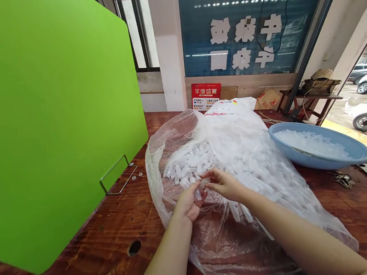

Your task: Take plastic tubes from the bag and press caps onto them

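My left hand (187,205) is closed around a small translucent plastic tube (197,194), its rounded end pointing down. Beside it, the fingertips of my right hand (224,186) pinch a small whitish plastic piece (204,182), close to the left fingers; whether it is a cap or another tube I cannot tell. Both hands are over the mouth of a large clear plastic bag (155,169) lying on the table. A pile of similar tubes (190,161) spills inside the bag's opening, and many more show cloudily through its film on the right.
A blue basin (325,163) of small whitish pieces stands right on the wooden table (114,230). At left rises a tall green board (53,120) with a wire stand (119,191). Tiny rings (137,176) lie near it. Keys (343,179) lie below the basin.
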A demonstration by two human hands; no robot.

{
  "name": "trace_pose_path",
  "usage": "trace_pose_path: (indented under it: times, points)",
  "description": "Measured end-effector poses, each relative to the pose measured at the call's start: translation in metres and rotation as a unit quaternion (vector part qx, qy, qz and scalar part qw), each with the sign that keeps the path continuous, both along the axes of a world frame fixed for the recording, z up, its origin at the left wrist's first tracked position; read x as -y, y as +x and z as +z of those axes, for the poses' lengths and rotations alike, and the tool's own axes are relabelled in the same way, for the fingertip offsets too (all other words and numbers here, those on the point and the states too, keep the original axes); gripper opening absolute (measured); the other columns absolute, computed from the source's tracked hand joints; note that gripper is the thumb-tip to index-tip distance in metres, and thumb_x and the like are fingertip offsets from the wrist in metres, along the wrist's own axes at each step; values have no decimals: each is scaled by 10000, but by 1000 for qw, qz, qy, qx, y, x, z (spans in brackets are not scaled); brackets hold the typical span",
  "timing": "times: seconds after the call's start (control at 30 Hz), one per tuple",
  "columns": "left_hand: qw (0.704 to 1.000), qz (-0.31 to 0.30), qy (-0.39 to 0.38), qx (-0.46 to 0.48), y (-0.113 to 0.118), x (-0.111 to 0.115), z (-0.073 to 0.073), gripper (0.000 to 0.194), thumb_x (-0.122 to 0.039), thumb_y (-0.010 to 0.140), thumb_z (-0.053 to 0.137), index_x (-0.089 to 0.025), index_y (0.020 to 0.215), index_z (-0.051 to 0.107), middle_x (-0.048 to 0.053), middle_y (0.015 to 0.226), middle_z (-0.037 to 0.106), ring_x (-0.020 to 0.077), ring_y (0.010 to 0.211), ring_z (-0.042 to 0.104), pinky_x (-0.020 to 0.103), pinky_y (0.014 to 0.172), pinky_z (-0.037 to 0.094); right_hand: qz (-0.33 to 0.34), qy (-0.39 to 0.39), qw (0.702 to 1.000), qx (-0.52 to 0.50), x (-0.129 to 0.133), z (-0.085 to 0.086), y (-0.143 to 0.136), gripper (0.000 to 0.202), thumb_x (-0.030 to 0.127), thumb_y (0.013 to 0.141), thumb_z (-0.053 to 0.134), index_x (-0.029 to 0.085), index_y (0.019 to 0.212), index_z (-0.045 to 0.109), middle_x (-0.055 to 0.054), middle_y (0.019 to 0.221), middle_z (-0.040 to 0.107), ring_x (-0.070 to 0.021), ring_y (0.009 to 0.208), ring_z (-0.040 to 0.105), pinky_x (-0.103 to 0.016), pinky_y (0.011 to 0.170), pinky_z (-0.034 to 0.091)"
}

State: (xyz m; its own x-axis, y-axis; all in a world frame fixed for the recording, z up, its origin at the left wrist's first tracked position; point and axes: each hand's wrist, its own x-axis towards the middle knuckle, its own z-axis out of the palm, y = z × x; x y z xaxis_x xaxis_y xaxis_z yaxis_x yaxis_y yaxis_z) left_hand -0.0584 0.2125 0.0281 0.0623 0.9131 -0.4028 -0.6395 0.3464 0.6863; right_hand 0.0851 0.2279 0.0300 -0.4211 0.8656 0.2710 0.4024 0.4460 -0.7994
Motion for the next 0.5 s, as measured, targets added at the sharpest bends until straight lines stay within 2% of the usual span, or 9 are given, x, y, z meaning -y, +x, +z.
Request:
trace_pose_path:
  times: [0.1,0.2,0.4,0.47,0.5]
  points:
    - [1000,-9,5,-17,0,1,2,51,-65,735,622,-108,710,631,14,627,635,79,484,562,177,459,485,1,5,1000,16,-3,0,6,216,217,806,579,172,1017,590,-38,912,649,-138,796,614,-257,702,487]
    - [999,-12,24,-41,0,3,4,22,-99,696,660,-103,707,642,15,634,639,81,491,555,183,459,475,-11,27,998,46,-3,8,11,200,232,779,620,185,972,645,-39,899,627,-142,793,592,-250,692,468]
    - [993,-32,60,-93,2,8,2,231,-176,535,761,-99,725,654,25,657,651,113,518,567,210,444,451,7,53,987,151,11,21,21,193,186,783,611,260,944,686,-11,886,637,-141,818,577,-237,741,415]
    - [992,-37,69,-101,5,9,2,269,-191,503,771,-99,728,656,23,649,648,119,518,565,216,442,449,-17,50,981,185,16,21,21,130,268,797,610,228,890,691,-17,799,639,-154,754,579,-239,687,409]
    - [991,-36,73,-104,6,9,1,276,-199,494,773,-101,725,657,20,641,644,117,513,560,217,442,448,-37,43,978,200,18,21,20,180,335,827,569,202,825,692,-23,724,629,-159,696,577,-243,647,404]
